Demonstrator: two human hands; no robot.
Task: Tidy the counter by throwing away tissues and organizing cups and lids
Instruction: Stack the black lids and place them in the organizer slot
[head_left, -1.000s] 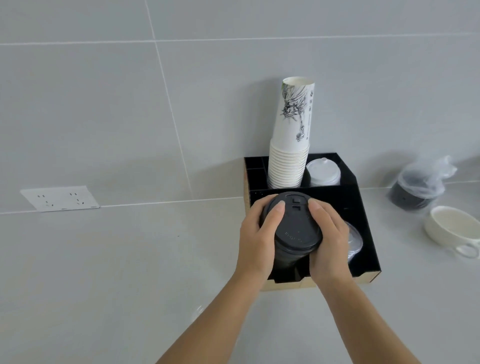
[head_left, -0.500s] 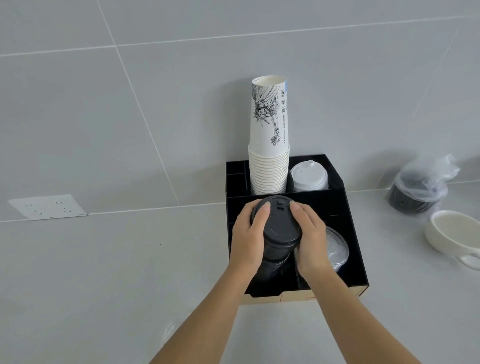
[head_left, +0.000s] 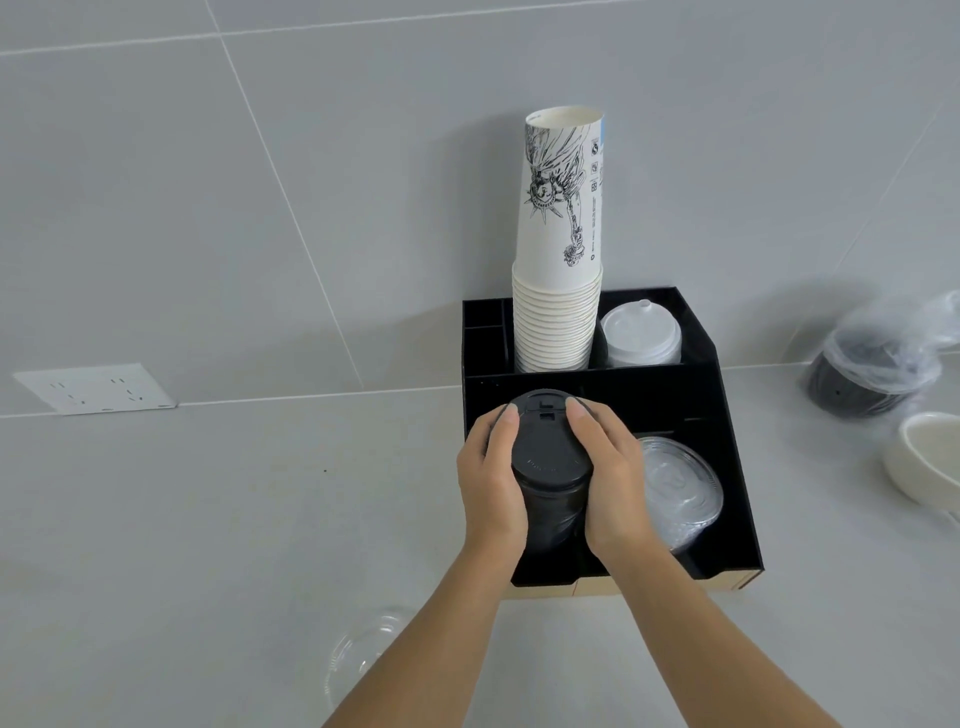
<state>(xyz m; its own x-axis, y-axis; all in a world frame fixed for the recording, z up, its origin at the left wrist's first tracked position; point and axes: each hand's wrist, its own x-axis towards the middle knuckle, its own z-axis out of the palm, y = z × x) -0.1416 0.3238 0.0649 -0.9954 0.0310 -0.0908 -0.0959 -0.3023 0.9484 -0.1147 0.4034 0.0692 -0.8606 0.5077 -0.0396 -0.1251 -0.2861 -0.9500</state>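
From the head camera, two bare arms reach forward over a pale grey tabletop (head_left: 208, 519). The left hand (head_left: 491, 491) and the right hand (head_left: 610, 491) are both wrapped around a stack of black lids (head_left: 551, 467), one hand on each side, with the fingers curled over the top lid. The stack sits in the front left part of a black organizer box (head_left: 727, 447), and its bottom end is hidden down inside the box. Just beside the right hand, in the front right part of the box, lies a stack of clear lids (head_left: 680, 488), tilted toward the camera. In the back row of the box stands a tall stack of white paper cups (head_left: 558, 291), upside down, and the top cup has a black drawing on it. Right next to the cups is a stack of white lids (head_left: 641, 338). The box is pushed up against a grey tiled wall (head_left: 363, 156). A white power socket (head_left: 93, 388) is on the wall to the left. On the tabletop to the right, well apart from the box, there is a plastic bag of black lids (head_left: 878, 371) and a white bowl (head_left: 930, 462) near it. One clear lid (head_left: 358, 657) lies on the tabletop close to the left arm.
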